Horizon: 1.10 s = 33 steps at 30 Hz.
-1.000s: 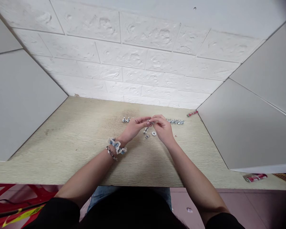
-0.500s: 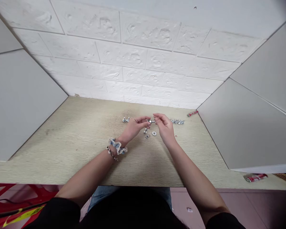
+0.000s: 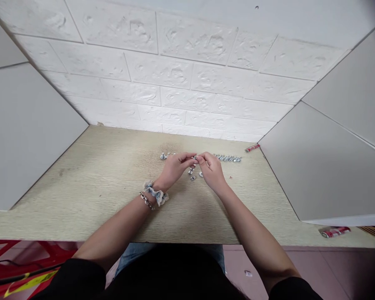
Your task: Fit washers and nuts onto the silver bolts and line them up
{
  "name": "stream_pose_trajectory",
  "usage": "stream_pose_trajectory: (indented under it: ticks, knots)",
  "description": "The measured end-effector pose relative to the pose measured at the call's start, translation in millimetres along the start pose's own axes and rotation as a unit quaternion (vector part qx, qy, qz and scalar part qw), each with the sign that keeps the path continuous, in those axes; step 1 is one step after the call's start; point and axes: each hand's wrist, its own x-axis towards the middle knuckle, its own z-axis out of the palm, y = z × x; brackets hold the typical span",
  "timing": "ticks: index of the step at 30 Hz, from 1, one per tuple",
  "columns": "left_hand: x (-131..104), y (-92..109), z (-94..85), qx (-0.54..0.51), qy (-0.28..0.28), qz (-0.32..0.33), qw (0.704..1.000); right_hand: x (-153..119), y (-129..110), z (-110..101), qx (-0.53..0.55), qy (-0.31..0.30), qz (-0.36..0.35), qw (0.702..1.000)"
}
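Observation:
My left hand [image 3: 174, 168], with a scrunchie [image 3: 155, 192] and a chain bracelet [image 3: 146, 201] at its wrist, pinches a small metal bolt [image 3: 194, 158] above the table. The fingers of my right hand [image 3: 211, 171] close on the same bolt from the right, so most of it is hidden. Below the fingertips lie another bolt [image 3: 191, 171] and a nut [image 3: 193, 178]. A flat washer [image 3: 201, 174] is partly covered by my right hand.
A row of bolts [image 3: 231, 158] lies right of my hands, and more bolt pieces [image 3: 163, 156] lie to the left. One red cylinder [image 3: 252, 148] rests by the right panel [image 3: 337, 166]; another red cylinder [image 3: 335, 232] is near the front edge. A white brick-patterned wall [image 3: 175, 100] stands behind.
My right hand has moved left along the bolt until its fingertips meet those of my left hand. The bolt's shank is now covered, and more of the row at right shows.

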Motion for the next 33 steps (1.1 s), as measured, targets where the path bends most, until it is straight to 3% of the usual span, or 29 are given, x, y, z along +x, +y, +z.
stream_pose_trajectory:
  ticks: [10,13,20,28,33]
  knots:
    - [8.0,-3.6,-1.4,-0.216,-0.058,-0.055,0.973,0.1,3.9,-0.6,0.024,0.027,-0.096,0.995]
    - [8.0,-6.1,-0.7,-0.223,-0.062,-0.067,0.971,0.7,4.4,-1.5,0.039,0.039,-0.105,0.993]
    - [7.0,-5.9,2.0,-0.242,-0.028,-0.077,0.967,1.4,5.8,-4.2,0.075,0.068,-0.053,0.993]
    - [3.3,2.5,4.3,-0.193,-0.031,-0.064,0.979,1.6,5.9,-2.1,0.071,0.100,-0.005,0.992]
    - [3.4,-2.0,5.3,-0.180,-0.017,-0.055,0.982,2.9,7.7,-3.9,0.046,0.031,-0.007,0.998]
